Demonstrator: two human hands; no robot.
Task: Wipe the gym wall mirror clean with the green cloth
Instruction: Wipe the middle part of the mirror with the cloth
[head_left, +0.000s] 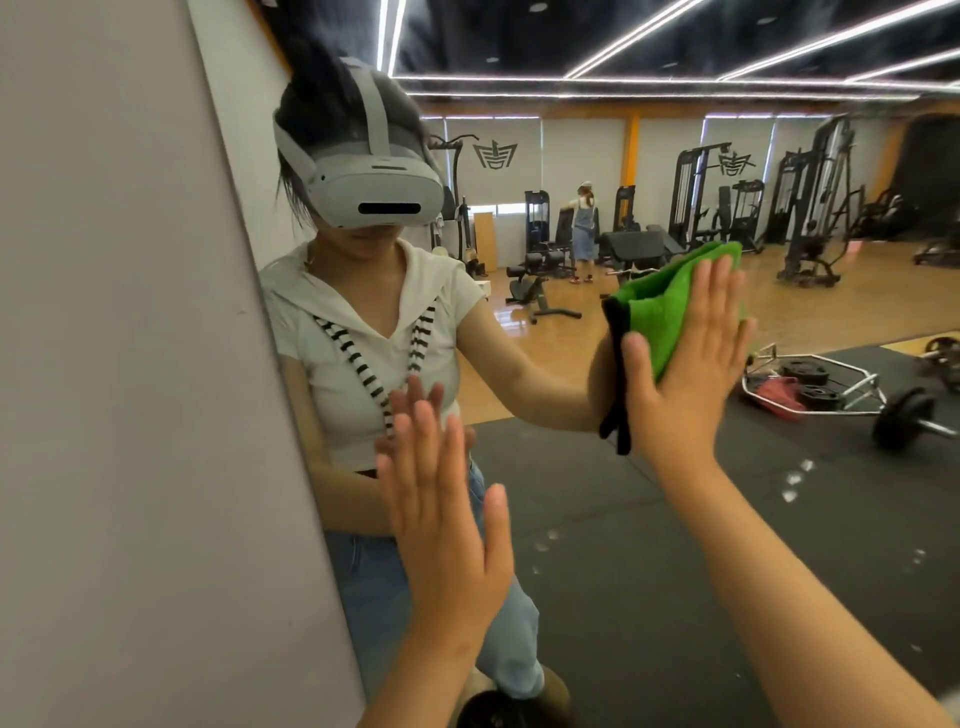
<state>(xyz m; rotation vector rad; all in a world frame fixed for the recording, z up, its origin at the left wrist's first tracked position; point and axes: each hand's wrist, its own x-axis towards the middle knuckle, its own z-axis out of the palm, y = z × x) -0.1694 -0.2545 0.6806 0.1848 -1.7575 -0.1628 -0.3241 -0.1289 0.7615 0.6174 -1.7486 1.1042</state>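
The wall mirror (649, 545) fills the middle and right of the view and reflects me and the gym hall. A folded green cloth (662, 306) with a black edge lies flat against the glass at upper right. My right hand (685, 364) presses on the cloth with straight fingers, palm toward the mirror. My left hand (441, 514) rests flat on the glass lower down, near the mirror's left edge, fingers straight and holding nothing. Small whitish smudges (795, 478) show on the glass to the lower right.
A plain grey wall (130, 364) borders the mirror on the left. The reflection shows weight machines, a barbell on black floor mats, a wooden floor, and a person standing far back in the hall.
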